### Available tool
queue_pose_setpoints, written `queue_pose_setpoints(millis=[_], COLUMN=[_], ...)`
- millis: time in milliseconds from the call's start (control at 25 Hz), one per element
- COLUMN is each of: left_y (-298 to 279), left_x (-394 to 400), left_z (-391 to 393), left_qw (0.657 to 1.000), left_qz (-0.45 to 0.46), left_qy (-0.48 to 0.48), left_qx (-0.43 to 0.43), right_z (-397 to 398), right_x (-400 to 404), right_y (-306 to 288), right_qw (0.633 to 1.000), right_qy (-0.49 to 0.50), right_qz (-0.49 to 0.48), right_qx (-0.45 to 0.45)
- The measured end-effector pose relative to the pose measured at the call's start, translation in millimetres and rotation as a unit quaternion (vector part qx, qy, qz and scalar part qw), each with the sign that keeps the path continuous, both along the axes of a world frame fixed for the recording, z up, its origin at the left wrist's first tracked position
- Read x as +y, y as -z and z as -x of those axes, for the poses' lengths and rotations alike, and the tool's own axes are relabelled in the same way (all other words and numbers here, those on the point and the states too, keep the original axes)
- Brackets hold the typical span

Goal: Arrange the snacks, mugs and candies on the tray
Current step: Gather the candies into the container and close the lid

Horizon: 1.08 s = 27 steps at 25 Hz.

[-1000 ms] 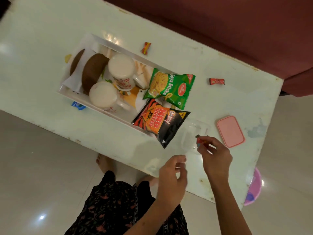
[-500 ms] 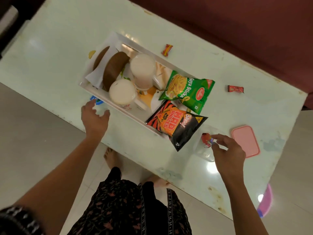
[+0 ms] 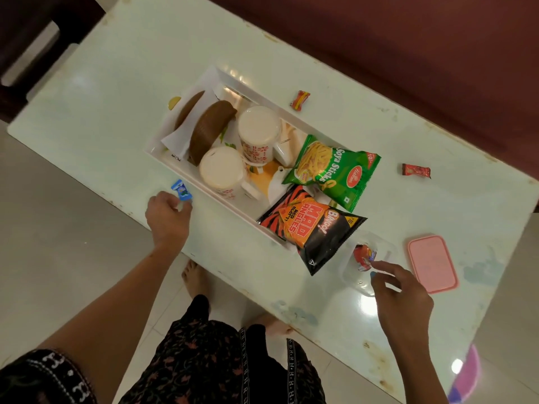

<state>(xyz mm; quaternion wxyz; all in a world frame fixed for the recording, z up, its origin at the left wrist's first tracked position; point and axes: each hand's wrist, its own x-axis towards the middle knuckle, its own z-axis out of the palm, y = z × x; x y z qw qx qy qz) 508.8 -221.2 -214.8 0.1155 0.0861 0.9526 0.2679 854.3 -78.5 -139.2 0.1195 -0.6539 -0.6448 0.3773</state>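
The white tray [image 3: 163,153] lies slantwise on the pale table [image 3: 116,91], its long axis running from far left to near right, holding two mugs [image 3: 258,132] upside down while a green packet [image 3: 332,167] and a black-and-orange packet [image 3: 309,228] overhang its near-right end. The left hand [image 3: 167,220] is curled, fingertips pinching a small blue candy [image 3: 181,190] just beside the tray's near wall. The right hand [image 3: 399,295] is loosely open and empty, fingertips at a clear tub [image 3: 385,252] containing a red candy [image 3: 364,255], a pink lid [image 3: 433,263] lying beside it.
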Motion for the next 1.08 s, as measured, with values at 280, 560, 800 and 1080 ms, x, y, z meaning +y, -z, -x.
queue_pose_setpoints(millis=[280,560,800,1080], left_y=[7.0,-6.2,-45.8,-66.8], left_x=[14.7,-14.0,-25.8,75.4], left_z=[10.2,-73.8,-205.5,-282.0], left_qw=[0.999,0.978,0.934,0.904], left_qz=[-0.003,-0.101,-0.084,-0.162], left_qy=[0.027,-0.013,0.132,0.360], left_qx=[-0.033,-0.182,-0.322,-0.164], right_z=[-6.5,3.4,-2.9,-18.0], right_x=[7.0,-1.8,-3.3,12.2], right_y=[-4.1,-2.6,-6.3,-2.3], right_qw=[1.000,0.999,0.998,0.998], right_qy=[-0.003,-0.002,0.036,0.065], right_qz=[0.000,0.039,0.053,0.025], right_qx=[-0.023,-0.001,0.020,0.009])
